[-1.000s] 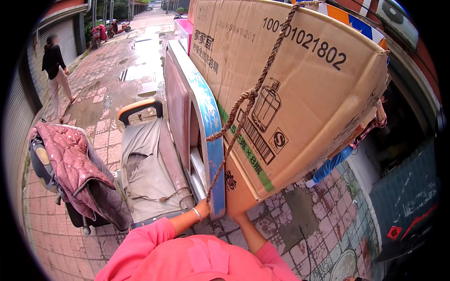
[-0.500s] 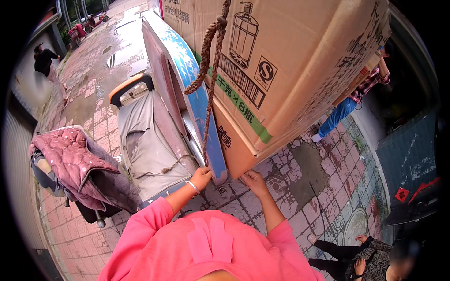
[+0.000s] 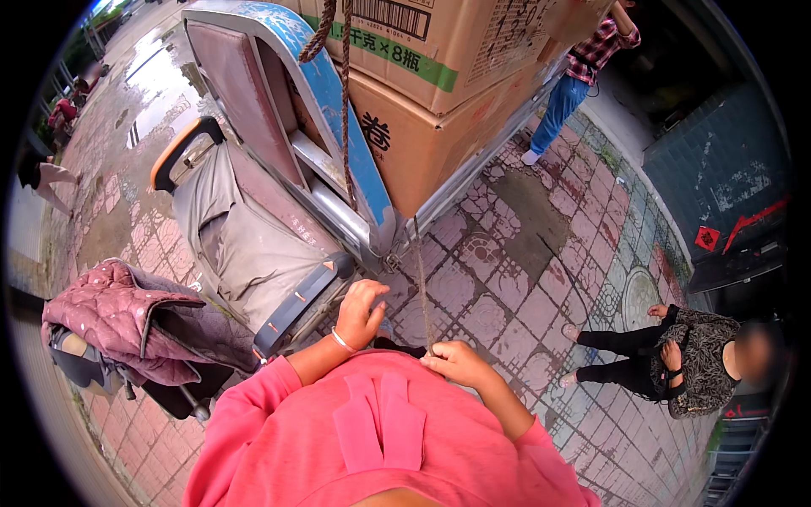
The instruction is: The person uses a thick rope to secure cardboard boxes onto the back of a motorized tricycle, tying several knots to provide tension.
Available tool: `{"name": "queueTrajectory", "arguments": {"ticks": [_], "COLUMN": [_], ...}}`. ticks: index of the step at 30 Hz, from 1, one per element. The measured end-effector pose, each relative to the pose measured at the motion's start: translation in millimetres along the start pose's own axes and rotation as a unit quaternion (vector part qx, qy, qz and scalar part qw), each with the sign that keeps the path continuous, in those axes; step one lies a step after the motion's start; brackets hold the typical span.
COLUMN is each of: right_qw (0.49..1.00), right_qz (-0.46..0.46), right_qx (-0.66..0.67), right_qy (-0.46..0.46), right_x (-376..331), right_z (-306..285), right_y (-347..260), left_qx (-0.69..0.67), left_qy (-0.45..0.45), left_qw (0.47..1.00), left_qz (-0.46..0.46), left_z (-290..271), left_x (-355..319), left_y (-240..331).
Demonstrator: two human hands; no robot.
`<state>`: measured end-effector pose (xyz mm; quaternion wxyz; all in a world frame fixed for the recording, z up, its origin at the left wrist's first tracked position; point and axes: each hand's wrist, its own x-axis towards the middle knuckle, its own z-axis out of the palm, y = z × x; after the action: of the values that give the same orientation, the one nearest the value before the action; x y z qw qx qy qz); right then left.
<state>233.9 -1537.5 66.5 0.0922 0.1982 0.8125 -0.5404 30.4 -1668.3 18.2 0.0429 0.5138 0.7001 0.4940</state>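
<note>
Thin brown rope [image 3: 421,275] pinched in the right hand [image 3: 459,364] runs from beneath the near corner of the cardboard box [image 3: 410,156]; the left hand [image 3: 359,311], half-curled, appears empty at left. A steady, straight pull should keep the rope taut.

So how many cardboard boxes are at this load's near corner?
2: an upper box with a green stripe, and a lower box directly beneath it. More may be hidden behind.

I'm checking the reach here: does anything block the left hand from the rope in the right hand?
Nothing visible does: the left hand is apart from the rope, to its left, and paving shows in the gap.
</note>
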Motion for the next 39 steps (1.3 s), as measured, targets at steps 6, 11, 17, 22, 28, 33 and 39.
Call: {"name": "queueTrajectory", "arguments": {"ticks": [6,11,17,22,28,33,39], "right_qw": [0.99,0.988,0.894,0.78,0.647,0.639,0.651], "right_qz": [-0.116,-0.054,0.043,0.104,0.075,0.038,0.044], "right_qx": [0.011,0.091,0.384,0.614,0.749,0.756,0.749], "right_qy": [0.074,0.108,0.226,0.055,0.116,0.139,0.117], "right_x": [-58.1,-76.7,24.6,164.6,164.2,131.9,132.5], "right_z": [68.3,84.6,8.9,-15.9,33.3,46.0,52.1], "right_y": [-10.1,-19.1,17.4,-16.4,-18.3,-30.0,-31.8], "left_qx": [0.145,0.014,0.021,0.041,0.057,-0.017,-0.027], "left_qy": [-0.166,-0.22,-0.211,-0.183,-0.163,-0.144,-0.179], "left_qw": [0.953,0.949,0.958,0.967,0.97,0.974,0.968], "left_qz": [0.209,0.227,0.192,0.172,0.172,0.172,0.173], "left_z": [-0.2,4.5,7.9,3.0,-17.0,-29.1,-37.6], "left_x": [14.6,21.8,7.4,1.7,-21.7,-41.6,-35.5], "left_y": [39.3,26.3,26.8,35.2,58.7,68.7,61.8]}}
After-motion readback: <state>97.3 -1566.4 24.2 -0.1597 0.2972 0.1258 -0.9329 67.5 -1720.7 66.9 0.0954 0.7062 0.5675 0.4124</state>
